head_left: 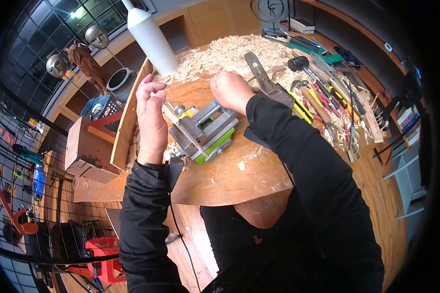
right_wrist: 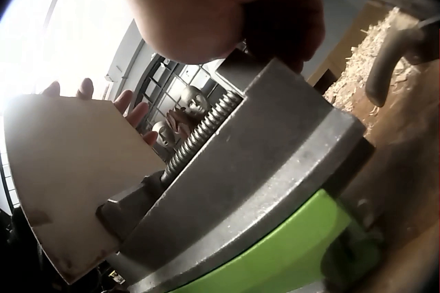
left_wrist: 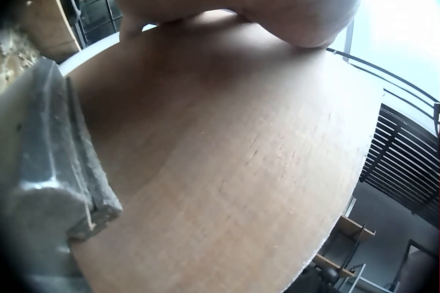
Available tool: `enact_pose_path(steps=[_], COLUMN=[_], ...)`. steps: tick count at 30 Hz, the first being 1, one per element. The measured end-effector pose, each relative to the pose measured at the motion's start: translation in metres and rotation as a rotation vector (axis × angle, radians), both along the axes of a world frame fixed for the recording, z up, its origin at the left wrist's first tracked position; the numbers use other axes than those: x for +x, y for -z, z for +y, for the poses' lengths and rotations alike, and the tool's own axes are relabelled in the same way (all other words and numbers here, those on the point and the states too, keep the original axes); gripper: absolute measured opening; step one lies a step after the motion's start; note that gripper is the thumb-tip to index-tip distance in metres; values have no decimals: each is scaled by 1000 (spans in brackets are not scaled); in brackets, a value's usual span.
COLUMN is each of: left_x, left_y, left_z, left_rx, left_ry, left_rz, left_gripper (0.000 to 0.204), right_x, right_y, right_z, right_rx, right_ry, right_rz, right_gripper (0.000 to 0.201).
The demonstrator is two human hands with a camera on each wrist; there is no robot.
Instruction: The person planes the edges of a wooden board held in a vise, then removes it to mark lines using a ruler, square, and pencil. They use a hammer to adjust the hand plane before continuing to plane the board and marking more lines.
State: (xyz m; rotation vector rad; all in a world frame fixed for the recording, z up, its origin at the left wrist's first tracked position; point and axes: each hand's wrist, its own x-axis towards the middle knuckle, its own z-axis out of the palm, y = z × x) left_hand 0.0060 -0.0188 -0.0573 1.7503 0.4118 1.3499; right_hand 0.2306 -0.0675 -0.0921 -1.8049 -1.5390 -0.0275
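A small bench vise [head_left: 208, 129] with a green base stands on the wooden table. Its metal jaws press against a thin wooden board [left_wrist: 234, 162], which stands upright and appears edge-on in the head view. My left hand [head_left: 151, 115] lies along the board's outer face; its fingertips [right_wrist: 84, 88] show past the board's far edge in the right wrist view. At the end of the vise's threaded screw [right_wrist: 203, 135], my right hand [head_left: 231, 90] is curled round the handle, which the hand mostly hides.
A hand plane [head_left: 264, 75] lies right of my right hand. Wood shavings [head_left: 215, 51] heap along the back, beside a tall white bottle-shaped object [head_left: 151, 41]. Several hand tools, among them a black mallet [head_left: 298, 63], cover the right side. A wooden box [head_left: 90, 151] stands left.
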Motion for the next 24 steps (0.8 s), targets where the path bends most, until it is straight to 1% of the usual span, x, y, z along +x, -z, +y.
enact_pose_path(steps=[2, 4, 7, 8, 9, 12, 15, 17, 18, 19, 21, 23, 24], left_x=[-1, -1, 0, -2, -4, -5, -6, -6, -6, -6, -6, -5, -4], left_y=[0, -1, 0, 2, 4, 4, 5, 5, 4, 4, 2, 0, -1], left_z=[1, -1, -1, 3, 7, 9, 11, 12, 13, 12, 10, 6, 4], left_rx=[13, -2, -25, 25, 75, 92, 154, 149, 151, 155, 160, 117, 108], left_ry=[5, 1, -9, -26, -44, -53, -68, -71, -56, -40, -38, -24, -14], left_rz=[14, 9, -11, 53, 117, 148, 177, 181, 171, 160, 160, 130, 114], left_gripper=[20, 20, 20, 25, 30, 30, 29, 29, 29, 29, 29, 28, 28], right_x=[2, 2, 2, 0, -1, -4, 0, 0, 1, 1, 0, 0, 1], right_y=[3, 5, 5, -7, -12, -17, -14, -12, -12, -13, -17, -18, -16], right_z=[5, 9, 13, 11, 9, 9, 15, 17, 18, 17, 16, 19, 20], right_rx=[-31, 41, 3, -173, -182, -232, -253, -256, -234, -211, -220, -265, -250], right_ry=[9, 4, 26, 37, 39, 63, 28, 38, 28, 19, 15, 5, 4], right_rz=[-14, -5, -4, 10, 12, -11, -71, -74, -102, -130, -145, -187, -193], right_gripper=[35, 35, 33, 28, 28, 24, 24, 24, 27, 35, 35, 33, 33])
